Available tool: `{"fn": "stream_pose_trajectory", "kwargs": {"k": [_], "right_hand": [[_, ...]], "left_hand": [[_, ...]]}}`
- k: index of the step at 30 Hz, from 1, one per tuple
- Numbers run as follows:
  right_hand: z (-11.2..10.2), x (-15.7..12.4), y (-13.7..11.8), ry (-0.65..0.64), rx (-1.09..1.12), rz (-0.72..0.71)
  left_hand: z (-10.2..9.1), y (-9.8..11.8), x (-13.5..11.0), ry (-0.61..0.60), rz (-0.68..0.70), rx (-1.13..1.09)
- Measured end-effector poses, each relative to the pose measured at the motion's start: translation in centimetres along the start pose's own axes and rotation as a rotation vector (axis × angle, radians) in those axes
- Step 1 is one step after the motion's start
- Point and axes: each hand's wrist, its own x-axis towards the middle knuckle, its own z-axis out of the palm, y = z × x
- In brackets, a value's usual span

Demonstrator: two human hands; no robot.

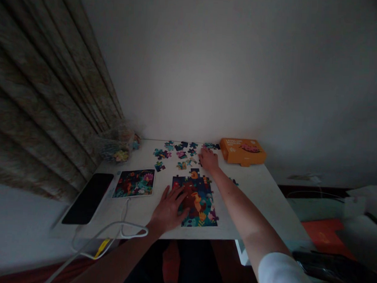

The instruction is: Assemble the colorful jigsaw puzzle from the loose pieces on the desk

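Observation:
My left hand (pixel 170 209) lies flat with its fingers apart over the left side of a partly joined jigsaw puzzle (pixel 201 204). The joined part shows a brown figure on a dark blue and teal ground, with a yellow hand-like shape near the bottom. Farther back, my right hand (pixel 209 159) rests among loose pieces, its fingers stretched forward and low to the table. A small dark piece shows beside its thumb; what lies beneath the palm is hidden. Several loose puzzle pieces (pixel 181 154) spread to its left, and a few joined-looking pieces (pixel 210 146) lie just beyond its fingertips.
An orange puzzle box (pixel 244 151) stands at the back right. On the left are a picture card (pixel 134 183), a black tablet-like device (pixel 89 198) and a clear plastic bag (pixel 114 147). A white cable (pixel 126 226) loops over the front edge near my left forearm.

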Motion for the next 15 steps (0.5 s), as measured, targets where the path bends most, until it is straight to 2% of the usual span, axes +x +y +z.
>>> {"fn": "stream_pose_trajectory", "kwargs": {"k": [3,6,10,15], "right_hand": [[-0.1,1.3,-0.3,0.028,0.027,-0.052],[0.0,3.9,-1.2,0.009,0.110,-0.114],[0.6,7.1,-2.0,-0.029,0.179,-0.074],[1.7,8.9,-1.5,-0.043,0.244,-0.022]], "left_hand": [[0.0,0.1,0.0,0.003,-0.008,-0.005],[0.0,0.2,0.0,0.009,-0.024,-0.014],[0.0,0.2,0.0,-0.002,-0.035,-0.027],[-0.1,0.2,-0.1,0.000,-0.042,-0.067]]}}
